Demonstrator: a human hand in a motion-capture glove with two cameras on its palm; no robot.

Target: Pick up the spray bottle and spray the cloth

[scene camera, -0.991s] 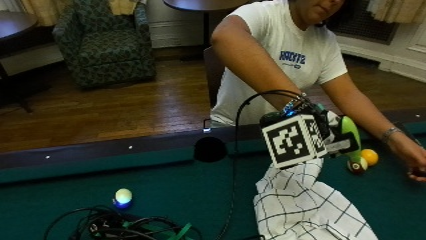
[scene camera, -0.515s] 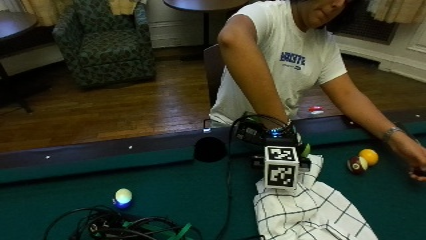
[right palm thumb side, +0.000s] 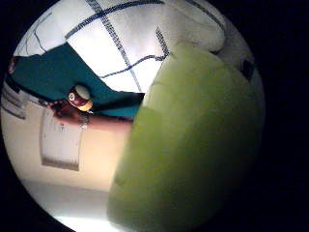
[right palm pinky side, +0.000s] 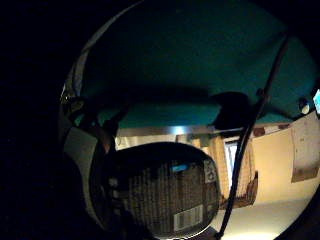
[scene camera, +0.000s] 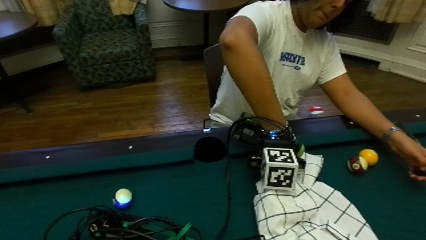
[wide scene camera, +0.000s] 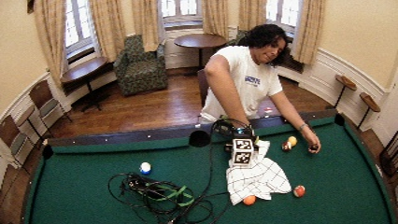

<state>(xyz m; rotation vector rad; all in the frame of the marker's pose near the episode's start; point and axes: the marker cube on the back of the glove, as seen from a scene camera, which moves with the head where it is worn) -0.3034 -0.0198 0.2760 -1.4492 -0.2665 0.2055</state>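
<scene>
Across the lower half of the outside view, the green desk (scene camera: 80,175) carries every task item. The white grid-pattern cloth (scene camera: 313,210) lies crumpled at lower centre-right, with its upper end near the far rail.

The right hand (scene camera: 256,134) is now low at that upper end of the cloth, just below the rail. One second ago it was raised toward the right of the frame, above the felt, with the green bottle visible beside it. Half a second ago it had already come down to the cloth. The cloth itself lies in the same place throughout.

The spray bottle (right palm thumb side: 193,145) fills much of the thumb-side palm view, with the cloth directly beyond it. Its printed label and barcode fill the lower part of the little-finger-side view. The bottle is therefore close against the palm and right at the cloth. The pictures do not show whether the hand grips it.

Assessment: the pick-up step appears complete, and the bottle has been brought to spraying range. The spray itself is either in progress or next.

Two balls, one maroon-striped (scene camera: 357,164) and one yellow (scene camera: 368,156), lie at centre right, apart from the cloth.
</scene>
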